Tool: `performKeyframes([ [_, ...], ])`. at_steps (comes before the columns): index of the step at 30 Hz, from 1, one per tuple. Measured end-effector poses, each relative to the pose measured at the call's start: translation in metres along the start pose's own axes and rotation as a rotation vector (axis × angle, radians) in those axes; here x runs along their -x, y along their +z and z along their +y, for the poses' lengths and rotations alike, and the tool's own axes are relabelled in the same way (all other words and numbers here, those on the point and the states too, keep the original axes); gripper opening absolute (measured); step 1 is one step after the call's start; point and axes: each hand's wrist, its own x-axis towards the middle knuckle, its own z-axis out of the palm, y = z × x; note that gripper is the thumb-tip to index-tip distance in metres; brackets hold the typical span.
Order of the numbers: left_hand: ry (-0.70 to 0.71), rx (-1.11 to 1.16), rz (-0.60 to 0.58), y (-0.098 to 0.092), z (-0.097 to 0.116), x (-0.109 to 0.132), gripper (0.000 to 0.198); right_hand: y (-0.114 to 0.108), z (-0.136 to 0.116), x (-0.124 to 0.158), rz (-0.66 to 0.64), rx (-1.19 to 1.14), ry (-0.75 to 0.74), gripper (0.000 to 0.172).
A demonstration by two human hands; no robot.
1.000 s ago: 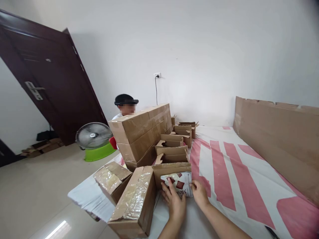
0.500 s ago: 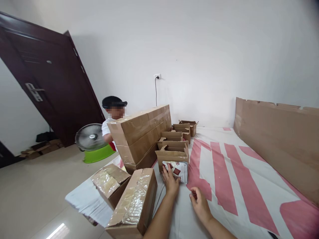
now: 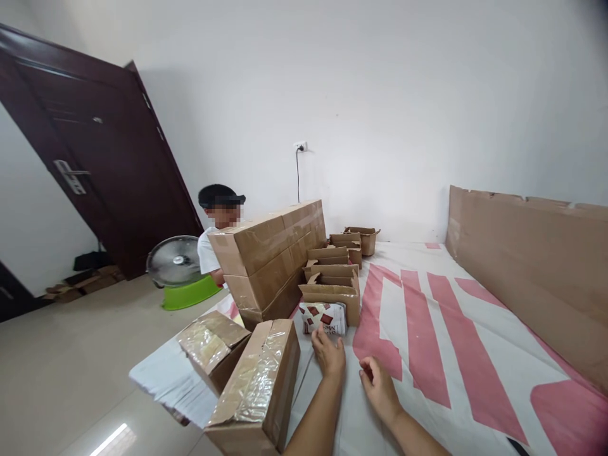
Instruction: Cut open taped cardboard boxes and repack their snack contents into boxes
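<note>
A folded white packet [image 3: 323, 318] printed with dark red diamonds and lettering stands against the near side of an open cardboard box [image 3: 332, 294]. Just in front of it is my left hand [image 3: 329, 352], fingers spread and fingertips close to the packet's lower edge; whether they touch it I cannot tell. My right hand [image 3: 381, 391] hovers over the cloth to the right, fingers loosely curled, thumb apart, with nothing visible in it. Behind the first box, more open boxes [image 3: 363, 240] run in a row toward the wall.
A stacked wall of taped cartons [image 3: 270, 266] borders the row on the left. Two taped cartons [image 3: 259, 380] lie nearer. A cardboard panel [image 3: 522, 253] stands at right on the red-and-white cloth [image 3: 427, 316]. Beyond the stack are a person [image 3: 209, 253] and a fan [image 3: 175, 263].
The packet has shifted left along the box's near side. My left hand has drawn back from its face toward me. My right hand has barely moved.
</note>
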Motion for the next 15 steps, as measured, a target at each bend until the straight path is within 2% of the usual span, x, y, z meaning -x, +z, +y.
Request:
performKeyframes([
  [3, 0.002, 0.034, -0.018, 0.001, -0.002, 0.002, 0.057, -0.004, -0.002, -0.008, 0.009, 0.026, 0.001, 0.015],
  [6, -0.004, 0.075, -0.020, 0.004, -0.005, 0.000, 0.053, -0.025, -0.004, -0.055, 0.034, 0.099, -0.002, 0.021],
  [8, -0.011, 0.107, -0.013, 0.006, -0.007, -0.002, 0.052, -0.047, -0.006, -0.113, 0.052, 0.173, -0.024, 0.023],
  [11, -0.022, 0.148, 0.005, 0.011, -0.012, -0.004, 0.051, -0.072, -0.014, -0.222, 0.063, 0.323, -0.065, 0.025],
  [13, -0.023, 0.179, 0.011, 0.015, -0.014, -0.003, 0.052, -0.072, -0.023, -0.293, 0.052, 0.426, -0.088, 0.030],
  [15, -0.018, 0.222, 0.004, 0.022, -0.018, -0.001, 0.054, -0.052, -0.033, -0.350, 0.014, 0.514, -0.138, 0.032],
])
